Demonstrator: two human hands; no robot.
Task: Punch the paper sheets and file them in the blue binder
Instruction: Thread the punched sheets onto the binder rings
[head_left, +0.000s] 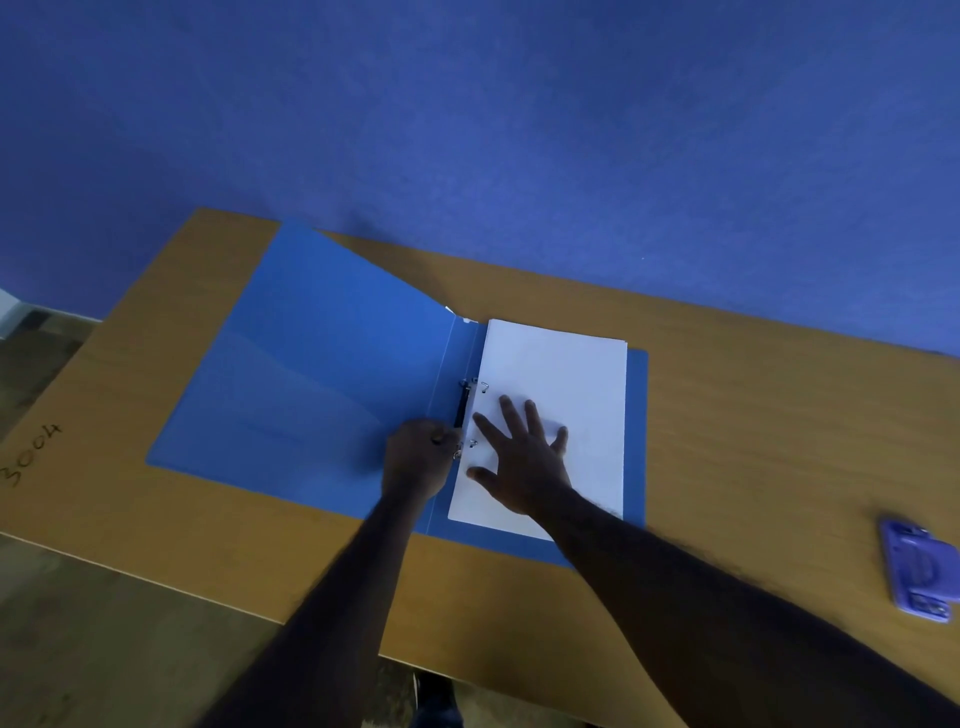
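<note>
While right hand (524, 467) presses sheets (563, 371) (fingers spread), left hand (415, 460) pinches binder rings (461, 410)

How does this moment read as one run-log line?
stage: filing | left hand: pinching ring mechanism | right hand: flat on paper sheets | blue binder: open on table | purple punch: apart, right

The person's left forearm (358, 571) and right forearm (701, 587) are long, slim and uncovered by any sleeve, with fine hair along the upper edge of the right one, and the left hand (415, 460) and right hand (524, 467) are likewise bare, finer detail being lost in dim light.
</note>
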